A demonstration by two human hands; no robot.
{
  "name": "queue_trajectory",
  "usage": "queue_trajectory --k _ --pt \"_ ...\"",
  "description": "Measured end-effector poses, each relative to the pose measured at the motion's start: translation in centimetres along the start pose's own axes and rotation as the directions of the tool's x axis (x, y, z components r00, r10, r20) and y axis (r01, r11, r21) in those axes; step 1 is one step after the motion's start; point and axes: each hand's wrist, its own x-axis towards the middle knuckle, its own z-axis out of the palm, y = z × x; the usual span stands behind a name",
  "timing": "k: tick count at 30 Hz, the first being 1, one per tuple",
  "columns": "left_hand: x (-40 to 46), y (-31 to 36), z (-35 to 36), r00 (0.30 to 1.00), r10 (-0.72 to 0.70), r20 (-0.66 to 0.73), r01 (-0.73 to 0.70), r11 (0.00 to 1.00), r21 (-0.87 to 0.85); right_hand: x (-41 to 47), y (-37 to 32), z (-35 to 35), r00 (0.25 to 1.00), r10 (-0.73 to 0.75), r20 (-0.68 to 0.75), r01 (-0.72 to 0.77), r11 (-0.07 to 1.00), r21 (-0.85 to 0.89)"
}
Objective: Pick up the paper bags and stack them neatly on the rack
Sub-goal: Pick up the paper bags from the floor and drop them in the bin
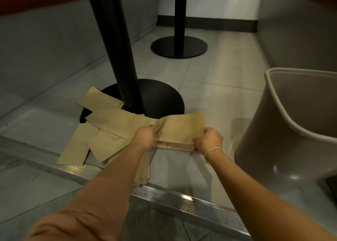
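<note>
fingers (154, 129) of both hands gripping paper bags (182, 129) edges

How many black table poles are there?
2. The near pole stands on its round base by the scattered paper bags; the far pole stands farther back, near the wall. Others may be out of view.

The left hand (145, 137) shows only its back, so its fingers lie hidden behind the held stack of paper bags (182, 129). The right hand (209, 139) likewise hides its fingertips under the stack's near edge. How many bags the stack holds cannot be told. The left forearm covers part of the loose bags (109, 120) on the floor. The near black pole (116, 49) and the far pole (180, 13) are cut off by the top edge, and the grey chair (295, 124) by the right edge.
</note>
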Motion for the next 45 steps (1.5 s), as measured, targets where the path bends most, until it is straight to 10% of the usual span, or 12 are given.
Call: queue_trajectory --k 11,21,26,45 --pt "-3.4 3.4 -6.2 0.945 -0.056 -0.323 -0.083 0.913 -0.400 -5.3 -7.7 -6.4 0.913 -0.345 -0.218 0.354 0.935 0.003" --pt "-4.7 4.1 -4.1 0.998 0.028 0.061 -0.034 0.994 0.100 -8.0 -12.6 -14.0 0.774 -0.483 -0.411 0.504 0.861 -0.062" --pt "-4.4 3.7 -0.8 0.999 -0.031 0.029 0.026 0.985 0.169 -6.7 -11.2 -13.4 0.787 -0.480 -0.388 0.481 0.871 -0.102" --pt "0.3 2.3 4.0 0.954 -0.285 -0.090 0.284 0.959 -0.025 -3.1 -7.8 -7.4 0.865 -0.446 -0.230 0.400 0.890 -0.221"
